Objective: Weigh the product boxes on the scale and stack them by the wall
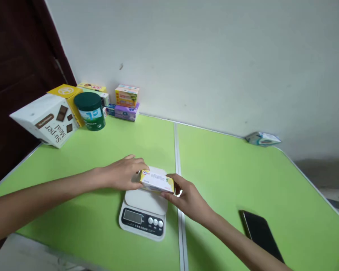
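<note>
A small white and yellow box [157,181] is held lengthwise between my two hands, over the pan of a white digital kitchen scale [147,201]. My left hand [126,172] grips its left end, fingers behind and thumb in front. At the right end my right hand [186,195] pinches the box between thumb and fingers. Whether the underside of the box touches the pan I cannot tell. The scale's display [132,216] shows no readable digits, and round buttons sit to its right.
A phone [261,233] lies to the right, partly behind my right forearm. At the back left stand a Su-per Meal box [49,118], a green tub [90,111] and several small cartons [126,96]. Another box [262,139] rests by the wall. A seam [177,150] divides the green table [220,169].
</note>
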Tool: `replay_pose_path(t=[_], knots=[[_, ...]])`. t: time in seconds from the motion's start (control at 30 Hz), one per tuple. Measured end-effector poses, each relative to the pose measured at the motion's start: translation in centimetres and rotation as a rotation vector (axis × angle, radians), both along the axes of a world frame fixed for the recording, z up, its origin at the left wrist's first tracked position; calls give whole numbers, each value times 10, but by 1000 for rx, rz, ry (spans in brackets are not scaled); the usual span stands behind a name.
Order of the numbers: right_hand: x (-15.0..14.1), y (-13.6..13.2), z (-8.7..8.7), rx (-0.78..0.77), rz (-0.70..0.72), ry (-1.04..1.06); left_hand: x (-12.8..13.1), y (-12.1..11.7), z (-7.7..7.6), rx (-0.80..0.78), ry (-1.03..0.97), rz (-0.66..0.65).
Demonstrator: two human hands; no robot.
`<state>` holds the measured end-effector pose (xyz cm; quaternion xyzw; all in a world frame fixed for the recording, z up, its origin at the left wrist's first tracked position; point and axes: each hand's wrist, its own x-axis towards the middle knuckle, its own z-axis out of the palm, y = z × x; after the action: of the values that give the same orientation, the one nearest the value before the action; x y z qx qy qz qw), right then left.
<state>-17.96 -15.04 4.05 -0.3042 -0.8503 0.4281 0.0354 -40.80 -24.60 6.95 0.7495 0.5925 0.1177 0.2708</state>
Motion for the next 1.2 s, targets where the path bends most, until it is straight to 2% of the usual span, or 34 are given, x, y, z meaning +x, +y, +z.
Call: replay_pose_path(t=[0.3, 0.5, 0.57, 0.67, 0.73, 0.77, 0.9, 1.0, 1.1, 1.2], knots=[[22, 9, 5, 48, -28, -61, -19, -21, -24, -80, -128, 139], [-11, 8, -1, 125, 97, 58, -20, -10, -36, -28, -275, 145], [-31, 20, 2, 120, 72, 64, -25, -1, -41, 80, -359, 245], [-74, 46, 3, 158, -3, 131, -42, 12, -53, 384, -463, 502], [-111, 65, -2, 222, -46, 216, -55, 21, -64, 554, -422, 633], [-132, 75, -7, 258, -56, 252, -62, 25, -70, 585, -369, 658], [-211, 105, -30, 383, -57, 295, -89, 39, -93, 441, -106, 604], [-258, 117, -44, 433, -27, 300, -108, 52, -104, 370, 13, 584], [-292, 119, -53, 493, -16, 299, -125, 68, -112, 384, 31, 633], [-313, 115, -63, 536, -40, 284, -136, 82, -120, 383, -5, 726]])
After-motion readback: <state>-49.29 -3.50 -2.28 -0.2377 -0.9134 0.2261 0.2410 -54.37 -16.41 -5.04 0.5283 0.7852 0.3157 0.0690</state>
